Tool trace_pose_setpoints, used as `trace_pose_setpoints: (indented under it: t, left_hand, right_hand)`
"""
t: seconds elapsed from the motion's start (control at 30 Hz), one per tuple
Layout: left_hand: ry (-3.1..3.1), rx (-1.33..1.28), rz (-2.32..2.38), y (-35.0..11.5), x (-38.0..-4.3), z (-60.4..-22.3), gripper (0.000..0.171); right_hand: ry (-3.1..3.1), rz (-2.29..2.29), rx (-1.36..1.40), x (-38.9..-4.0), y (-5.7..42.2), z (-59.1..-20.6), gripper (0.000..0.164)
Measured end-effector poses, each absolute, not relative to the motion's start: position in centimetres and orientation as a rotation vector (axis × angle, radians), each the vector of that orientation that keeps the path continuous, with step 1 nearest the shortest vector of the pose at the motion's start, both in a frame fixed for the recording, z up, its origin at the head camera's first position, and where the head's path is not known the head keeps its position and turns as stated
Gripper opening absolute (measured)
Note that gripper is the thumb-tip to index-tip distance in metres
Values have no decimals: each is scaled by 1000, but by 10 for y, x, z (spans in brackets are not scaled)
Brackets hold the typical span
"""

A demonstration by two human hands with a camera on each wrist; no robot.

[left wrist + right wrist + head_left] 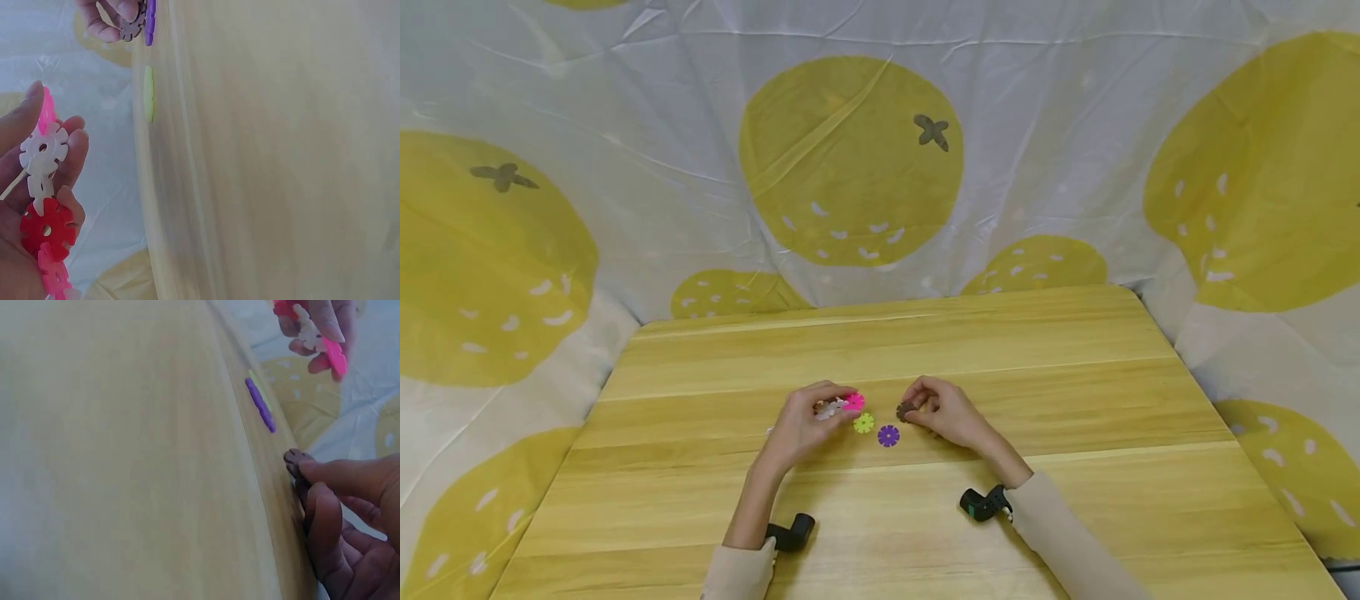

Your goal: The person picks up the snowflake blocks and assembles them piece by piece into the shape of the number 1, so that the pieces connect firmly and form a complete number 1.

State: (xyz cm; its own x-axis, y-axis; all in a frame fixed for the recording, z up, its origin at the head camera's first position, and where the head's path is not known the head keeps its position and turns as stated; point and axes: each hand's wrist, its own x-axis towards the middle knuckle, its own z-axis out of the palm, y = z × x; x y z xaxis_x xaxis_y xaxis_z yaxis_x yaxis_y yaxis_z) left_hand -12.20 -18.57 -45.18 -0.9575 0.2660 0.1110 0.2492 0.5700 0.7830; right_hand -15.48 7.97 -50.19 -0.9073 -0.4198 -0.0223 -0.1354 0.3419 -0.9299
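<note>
My left hand (805, 422) holds a chain of notched plastic discs joined edge to edge. In the left wrist view the chain shows a bright pink disc (47, 112), a white disc (55, 145), a red disc (55, 220) and another pink disc (52, 272), lying along the palm and fingers. My right hand (952, 413) pinches a brown notched disc (295, 457) between thumb and fingers, close over the table. Between the hands, a yellow-green disc (864, 423) and a purple disc (888, 436) lie flat on the wood.
The wooden table (880, 525) spans the lower head view. Behind it hangs a pale cloth (1045, 167) printed with yellow fruit. Black wrist-worn devices (982, 504) sit below both hands, at the cuffs of the beige sleeves (1067, 533).
</note>
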Motion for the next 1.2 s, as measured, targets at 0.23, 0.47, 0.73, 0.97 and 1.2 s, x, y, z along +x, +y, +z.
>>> trace_pose_setpoints:
  t: [0.23,0.47,0.73,0.97,1.2]
  left_hand:
    - [2738,450,1400,-186,-121,-451,31]
    - [2719,514,1412,-182,-121,-450,30]
    - [2669,512,1445,-177,-121,-448,27]
    - [2677,512,1423,-176,-120,-446,25]
    - [2648,493,1428,-175,-121,-446,26]
  right_hand:
    - [2161,-1767,-497,-157,80,-498,21]
    - [2059,-1922,-566,-154,70,-486,21]
    - [2110,-1963,-619,-150,64,-482,17]
    - [2079,-2022,-621,-148,63,-483,16]
    - [2025,-2029,-652,-147,63,-483,21]
